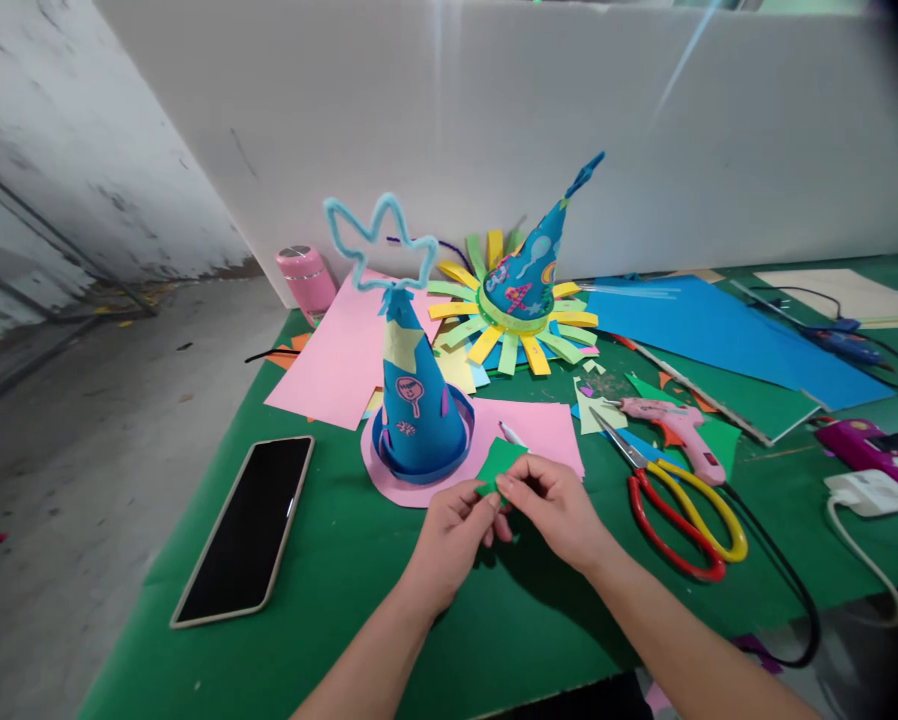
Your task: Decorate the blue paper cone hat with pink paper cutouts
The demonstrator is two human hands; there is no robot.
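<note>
Between my two hands is a small piece of green paper, pinched at its lower edge. The fingers of my left hand close on its left part. My right hand grips the right part with thumb and fingers. Just left of them stands a blue cone hat with a rolled blue brim, set on a pink paper base. A light-blue pipe-cleaner star rises from its tip. Beyond my hands a pen lies on pink paper.
Red-and-yellow-handled scissors and a pink glue gun lie to the right. A phone rests at left. Farther back are a second cone hat with paper strips, blue paper, a pink bottle and a white board.
</note>
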